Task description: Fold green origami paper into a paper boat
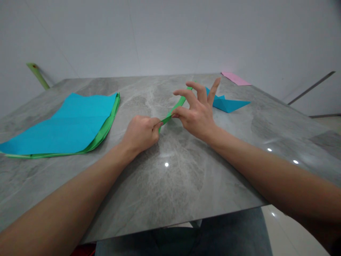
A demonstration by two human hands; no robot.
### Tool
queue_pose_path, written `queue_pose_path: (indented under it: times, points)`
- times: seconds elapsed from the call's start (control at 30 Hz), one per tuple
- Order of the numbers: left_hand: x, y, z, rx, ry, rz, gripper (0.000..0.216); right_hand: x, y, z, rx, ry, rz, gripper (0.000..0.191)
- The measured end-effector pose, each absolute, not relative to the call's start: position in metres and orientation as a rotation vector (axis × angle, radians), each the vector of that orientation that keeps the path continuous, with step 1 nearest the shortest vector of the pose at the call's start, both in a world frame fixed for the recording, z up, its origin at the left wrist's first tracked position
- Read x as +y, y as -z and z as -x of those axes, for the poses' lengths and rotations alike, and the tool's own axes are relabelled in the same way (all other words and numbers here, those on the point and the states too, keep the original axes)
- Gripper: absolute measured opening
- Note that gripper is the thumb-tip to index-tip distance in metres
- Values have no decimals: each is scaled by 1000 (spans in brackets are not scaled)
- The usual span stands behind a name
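Note:
A narrow folded strip of green paper runs from the table's middle toward the far side. My left hand is closed in a fist-like pinch on the near end of the strip. My right hand pinches the same strip a little farther along with thumb and forefinger, while its other fingers are spread and raised. Both hands rest low over the grey marble table.
A blue sheet lies on a stack of green sheets at the left. A folded blue paper shape sits just beyond my right hand. A pink sheet lies at the far right corner. A green stick leans against the wall.

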State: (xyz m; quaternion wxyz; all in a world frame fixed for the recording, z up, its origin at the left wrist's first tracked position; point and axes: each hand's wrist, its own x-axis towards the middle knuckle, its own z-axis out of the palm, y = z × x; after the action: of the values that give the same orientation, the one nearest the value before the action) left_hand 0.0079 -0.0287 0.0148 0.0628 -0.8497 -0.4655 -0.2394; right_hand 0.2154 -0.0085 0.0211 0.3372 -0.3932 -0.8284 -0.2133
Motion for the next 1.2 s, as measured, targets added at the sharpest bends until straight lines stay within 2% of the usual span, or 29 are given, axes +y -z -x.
queue_pose_path:
  times: [0.37,0.43,0.57,0.67,0.77,0.87,0.93,1.03,1.2]
  points:
    - [-26,-16,-1,-1597,912,2659,35,17,-20,-249,-1998,530,1145,17]
    - [-29,-20,1,-1598,967,2880,37,17,-21,-253,-1962,523,1159,17]
    - [-37,-30,8,-1580,959,3712,39,10,-27,-252,-1960,515,1106,21]
    - [-41,-35,11,-1664,1006,4050,59,-2,-32,-245,-2037,454,1013,25]
    - [-44,-34,6,-1924,1179,3972,77,-18,-33,-232,-2140,303,950,27]
    - [-47,-31,-3,-2016,1261,3902,63,-32,-30,-218,-2219,88,873,26]
    - [-49,-27,-8,-1929,1085,3959,53,-36,-26,-212,-2249,-50,791,28]
    - [-49,-22,-11,-1906,888,3988,49,-31,-19,-214,-2282,-223,766,32]
    - [-46,-19,-9,-2147,1017,3839,42,-8,-6,-229,-2215,-481,890,31]
